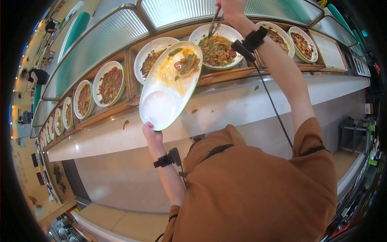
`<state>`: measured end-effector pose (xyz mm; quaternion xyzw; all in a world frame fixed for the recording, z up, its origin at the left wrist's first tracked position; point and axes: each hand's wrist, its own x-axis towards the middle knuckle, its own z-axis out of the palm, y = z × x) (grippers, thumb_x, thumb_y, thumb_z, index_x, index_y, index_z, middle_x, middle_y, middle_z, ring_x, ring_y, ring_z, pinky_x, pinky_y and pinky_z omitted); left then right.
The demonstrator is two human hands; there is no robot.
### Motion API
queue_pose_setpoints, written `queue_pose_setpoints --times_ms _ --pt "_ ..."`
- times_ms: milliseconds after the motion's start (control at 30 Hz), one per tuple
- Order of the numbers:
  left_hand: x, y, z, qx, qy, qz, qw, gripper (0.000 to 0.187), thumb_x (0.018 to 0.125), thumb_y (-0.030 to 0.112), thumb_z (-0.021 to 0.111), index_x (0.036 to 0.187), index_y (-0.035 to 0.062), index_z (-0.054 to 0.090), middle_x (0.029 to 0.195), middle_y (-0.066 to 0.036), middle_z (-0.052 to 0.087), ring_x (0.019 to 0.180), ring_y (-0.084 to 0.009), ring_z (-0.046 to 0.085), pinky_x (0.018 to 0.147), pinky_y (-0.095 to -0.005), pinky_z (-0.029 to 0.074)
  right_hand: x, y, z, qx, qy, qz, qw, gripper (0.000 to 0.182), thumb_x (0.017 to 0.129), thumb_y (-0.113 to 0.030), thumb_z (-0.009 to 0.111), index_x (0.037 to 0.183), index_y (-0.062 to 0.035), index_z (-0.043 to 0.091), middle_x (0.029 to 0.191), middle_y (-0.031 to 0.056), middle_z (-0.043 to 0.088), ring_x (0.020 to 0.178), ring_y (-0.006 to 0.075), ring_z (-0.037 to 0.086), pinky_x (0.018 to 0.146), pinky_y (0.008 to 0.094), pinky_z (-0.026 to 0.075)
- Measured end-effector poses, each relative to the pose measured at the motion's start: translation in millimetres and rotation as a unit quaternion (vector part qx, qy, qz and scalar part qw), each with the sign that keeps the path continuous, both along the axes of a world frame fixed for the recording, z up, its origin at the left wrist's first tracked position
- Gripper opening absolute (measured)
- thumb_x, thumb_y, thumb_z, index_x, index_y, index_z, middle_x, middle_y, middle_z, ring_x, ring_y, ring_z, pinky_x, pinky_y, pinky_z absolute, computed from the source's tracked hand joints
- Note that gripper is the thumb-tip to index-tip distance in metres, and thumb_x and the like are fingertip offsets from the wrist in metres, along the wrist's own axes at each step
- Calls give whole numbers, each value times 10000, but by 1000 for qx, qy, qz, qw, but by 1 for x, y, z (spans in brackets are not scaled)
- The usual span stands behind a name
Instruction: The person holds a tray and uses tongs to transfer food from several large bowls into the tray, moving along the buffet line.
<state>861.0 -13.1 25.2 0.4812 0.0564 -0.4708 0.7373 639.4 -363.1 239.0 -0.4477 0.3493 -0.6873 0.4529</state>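
My left hand (pixel 153 135) grips the lower end of a long oval white plate (pixel 155 105) with a green outer edge. The plate is tilted, and some vegetable pieces (pixel 188 65) and orange oil lie on its upper part. My right hand (pixel 234 9), at the top edge of the view, is closed around metal tongs (pixel 214 25). The tongs point down into a large white bowl (pixel 234 36) of chopped green and brown food (pixel 217 51). Behind the plate, another bowl of food (pixel 151 60) is partly hidden.
A row of bowls, such as one with reddish food (pixel 110 85) and one at far right (pixel 302 45), sits in a wooden-framed counter (pixel 129 76). A ribbed glass guard (pixel 100 48) stands behind them. The pale ledge (pixel 100 135) in front carries several food scraps. A person (pixel 39 76) is at far left.
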Motion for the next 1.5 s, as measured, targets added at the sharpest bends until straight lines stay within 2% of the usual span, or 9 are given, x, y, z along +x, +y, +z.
queue_pose_setpoints --times_ms 233,567,867,1067,1167,1200,1333,1433,1500 --pt "-3 -1 6 -11 -7 -6 1000 652 552 5 374 1199 -77 368 1157 -159 482 1111 -309 455 968 -411 382 57 46 -29 -32 -7 143 989 291 725 -164 680 544 -76 470 490 -7 472 382 77 445 357 236 367" --pt "-4 -2 8 -1 4 0 1000 673 541 -4 361 1210 -78 369 1170 -167 485 1121 -323 454 970 -412 385 75 51 -82 31 31 159 986 315 724 -172 689 547 -74 448 478 -17 453 377 73 441 343 237 346" --pt "4 0 -6 -9 15 -10 1000 657 543 -3 360 1194 -90 368 1151 -164 483 1105 -320 457 965 -418 391 49 40 -61 73 -36 164 983 260 762 -150 653 558 -64 516 455 23 477 387 121 462 383 265 383" --pt "0 0 1 -15 0 -18 1000 647 556 10 366 1197 -84 364 1154 -164 482 1111 -313 453 968 -415 386 -7 -9 -56 -12 -16 65 998 229 733 -134 665 583 -49 514 460 32 484 403 128 505 382 268 384" --pt "1 0 0 -7 -3 -16 1000 657 557 19 365 1206 -81 359 1164 -163 478 1120 -311 448 977 -413 378 -29 -35 -70 -31 47 -27 998 225 748 -149 647 587 -74 509 454 2 462 343 114 438 320 262 318" --pt "2 0 0 -6 -9 -16 1000 685 543 25 367 1220 -78 343 1184 -170 465 1138 -318 432 995 -420 360 -44 -38 -76 -47 97 6 994 257 730 -187 671 580 -42 520 478 28 504 414 126 517 404 268 401" --pt "1 -1 2 1 -15 -24 1000 745 514 39 375 1247 -75 312 1226 -183 438 1174 -331 404 1032 -432 323 -64 -60 -107 32 159 -65 985 347 693 -329 688 574 -42 534 508 36 540 436 130 537 462 273 436" --pt "-1 -2 6 4 -12 -22 1000 748 512 41 378 1248 -73 313 1229 -180 438 1173 -330 407 1032 -428 326 -68 -68 -126 4 168 -107 980 308 753 -208 658 529 -55 514 466 11 507 381 95 478 392 241 379" --pt "-3 -2 9 10 -14 -18 1000 750 511 42 380 1251 -67 314 1230 -179 439 1172 -331 409 1028 -428 331 -74 -69 -132 58 228 -137 962 344 706 -332 651 578 -30 547 530 71 551 510 206 551 531 325 428"
